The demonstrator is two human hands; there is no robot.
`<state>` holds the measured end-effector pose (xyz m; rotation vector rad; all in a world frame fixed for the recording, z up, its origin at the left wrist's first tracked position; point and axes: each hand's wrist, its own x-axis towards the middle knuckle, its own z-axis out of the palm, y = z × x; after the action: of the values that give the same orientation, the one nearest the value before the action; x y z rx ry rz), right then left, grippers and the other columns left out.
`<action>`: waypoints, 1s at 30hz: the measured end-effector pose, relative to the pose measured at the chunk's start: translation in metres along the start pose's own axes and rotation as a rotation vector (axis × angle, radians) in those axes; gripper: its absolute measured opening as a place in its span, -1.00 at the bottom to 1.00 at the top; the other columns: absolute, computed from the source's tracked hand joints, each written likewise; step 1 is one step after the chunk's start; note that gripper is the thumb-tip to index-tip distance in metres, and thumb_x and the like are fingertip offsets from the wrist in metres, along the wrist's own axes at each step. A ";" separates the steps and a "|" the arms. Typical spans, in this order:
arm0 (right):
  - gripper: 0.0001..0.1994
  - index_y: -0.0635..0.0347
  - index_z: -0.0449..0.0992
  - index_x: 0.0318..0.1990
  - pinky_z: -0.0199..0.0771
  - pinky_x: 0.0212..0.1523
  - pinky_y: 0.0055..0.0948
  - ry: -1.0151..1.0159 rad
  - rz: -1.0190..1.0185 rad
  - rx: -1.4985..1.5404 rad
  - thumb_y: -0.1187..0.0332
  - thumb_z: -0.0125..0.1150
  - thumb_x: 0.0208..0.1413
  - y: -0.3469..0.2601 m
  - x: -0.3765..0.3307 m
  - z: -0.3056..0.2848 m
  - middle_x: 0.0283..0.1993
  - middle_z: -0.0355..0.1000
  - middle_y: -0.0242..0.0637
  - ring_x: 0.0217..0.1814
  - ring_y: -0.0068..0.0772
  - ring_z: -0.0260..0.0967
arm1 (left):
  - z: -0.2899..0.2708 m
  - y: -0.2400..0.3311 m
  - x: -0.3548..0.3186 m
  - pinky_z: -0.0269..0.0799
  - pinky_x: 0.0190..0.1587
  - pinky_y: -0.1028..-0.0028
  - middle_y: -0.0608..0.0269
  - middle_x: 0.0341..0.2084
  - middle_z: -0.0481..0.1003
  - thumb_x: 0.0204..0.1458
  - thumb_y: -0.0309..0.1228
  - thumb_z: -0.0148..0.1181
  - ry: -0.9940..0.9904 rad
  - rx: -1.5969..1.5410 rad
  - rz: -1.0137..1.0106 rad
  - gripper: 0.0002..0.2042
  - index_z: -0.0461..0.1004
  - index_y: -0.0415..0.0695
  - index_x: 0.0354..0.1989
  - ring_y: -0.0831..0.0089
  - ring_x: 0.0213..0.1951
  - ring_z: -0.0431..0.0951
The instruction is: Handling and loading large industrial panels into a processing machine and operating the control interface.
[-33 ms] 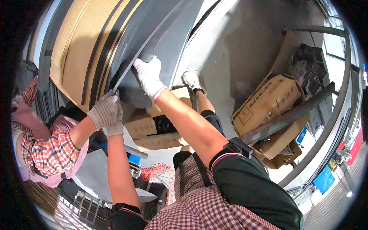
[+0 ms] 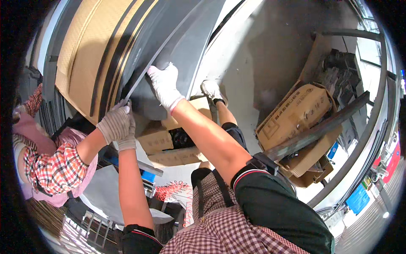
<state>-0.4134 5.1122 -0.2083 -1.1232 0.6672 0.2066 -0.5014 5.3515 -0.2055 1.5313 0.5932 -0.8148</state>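
Observation:
A large dark grey sheet (image 2: 190, 51), bowed, with a narrow pale edge along its left side, lies over the stack in front of me. My right hand (image 2: 165, 84), in a white glove, is closed on that edge partway along. My left hand (image 2: 130, 135), also gloved, is at the near end of the same edge, its fingers closed there and partly hidden. A co-worker's hand (image 2: 112, 125) in a striped glove overlaps it from the left. The co-worker's checked sleeve (image 2: 59, 169) shows at the far left.
Brown cardboard (image 2: 86, 51) with black strips (image 2: 111, 63) lies left of the sheet. Small cartons (image 2: 156, 142) stand below my hands. At right, an open carton (image 2: 296, 112) rests by a dark metal bar (image 2: 317, 127). A red coiled hose (image 2: 171, 189) hangs beside my left forearm.

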 end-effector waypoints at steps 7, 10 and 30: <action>-0.62 0.35 0.44 -0.10 0.48 -0.18 -0.36 0.040 -0.063 0.064 0.59 0.33 -0.15 0.006 0.001 0.004 -0.22 0.51 -0.21 -0.25 -0.32 0.44 | -0.008 0.006 -0.003 0.38 -0.11 0.64 0.28 -0.16 0.48 0.25 -0.46 -0.07 -0.114 -0.493 -0.083 -0.68 0.32 -0.23 0.15 0.61 -0.18 0.45; -0.66 0.30 0.44 -0.14 0.49 -0.21 -0.37 0.071 0.035 0.117 0.60 0.33 -0.15 -0.001 0.002 -0.005 -0.25 0.50 -0.21 -0.24 -0.35 0.44 | 0.003 0.015 -0.004 0.48 -0.33 0.60 0.26 -0.31 0.50 0.23 -0.53 -0.14 -0.017 -0.265 -0.028 -0.71 0.30 -0.19 0.11 0.55 -0.28 0.53; -0.84 0.23 0.55 -0.30 0.36 -0.28 -0.47 -0.087 0.235 0.104 0.39 0.32 -0.04 -0.083 0.008 -0.078 -0.32 0.45 -0.31 -0.31 -0.47 0.33 | 0.035 0.055 -0.022 0.37 0.08 0.33 -0.06 -0.22 0.52 0.12 -0.41 -0.01 0.211 0.479 0.062 -0.73 0.44 -0.33 -0.09 0.16 -0.04 0.50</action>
<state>-0.3975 5.0059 -0.1701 -0.9298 0.7244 0.4145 -0.4780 5.3123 -0.1538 2.0823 0.5216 -0.7874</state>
